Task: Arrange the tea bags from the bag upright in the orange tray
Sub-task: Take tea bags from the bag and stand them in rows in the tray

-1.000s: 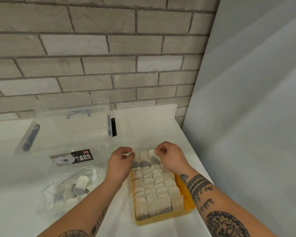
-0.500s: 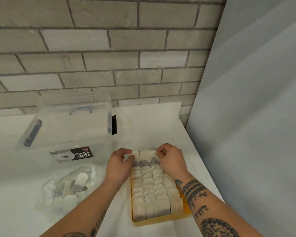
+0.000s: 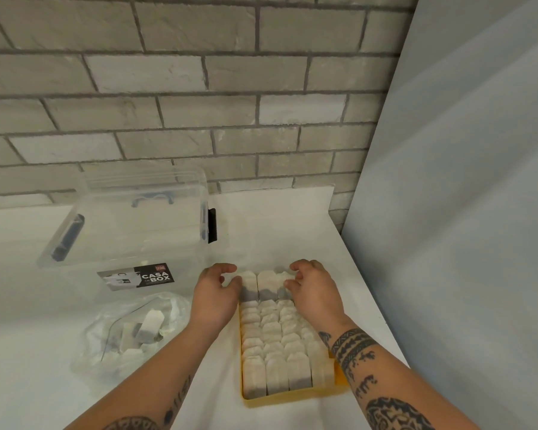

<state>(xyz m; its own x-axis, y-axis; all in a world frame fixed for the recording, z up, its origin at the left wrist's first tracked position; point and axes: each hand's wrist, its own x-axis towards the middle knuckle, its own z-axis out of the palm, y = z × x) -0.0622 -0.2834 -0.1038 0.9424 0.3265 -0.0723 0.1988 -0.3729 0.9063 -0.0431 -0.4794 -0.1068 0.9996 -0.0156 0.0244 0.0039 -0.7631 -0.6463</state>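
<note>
Currently, we observe the orange tray (image 3: 292,398) lying on the white table (image 3: 286,225), near the viewer and right of centre, with its long side running from near to far. Tea bags (image 3: 274,333) stand upright in it in close rows, touching one another. The far row (image 3: 265,283) consists of three tea bags that stand taller in view than the rows behind them, each showing a dark lower part.

We find the left hand (image 3: 213,294) at the left end of the far row. Its fingers are loosely curled with a narrow gap between forefinger and thumb, and the thumb tip touches the edge of the leftmost bag. Nothing is held between the fingers.

We find the right hand (image 3: 316,290) at the right end of the same row. Its fingers are curled, with forefinger and thumb lying on the top of the rightmost bag. We cannot tell whether they pinch the bag or only touch it.

We locate the plastic bag (image 3: 106,361) on the table to the left of the tray, near the left forearm. It lies slack and contains several loose tea bags lying flat. Farther left and farther away stands a clear storage box (image 3: 131,231) with dark latches and a label (image 3: 137,276) reading CASA BOX. A grey brick wall (image 3: 199,88) bounds the far side, and a pale grey panel (image 3: 463,212) bounds the right.
</note>
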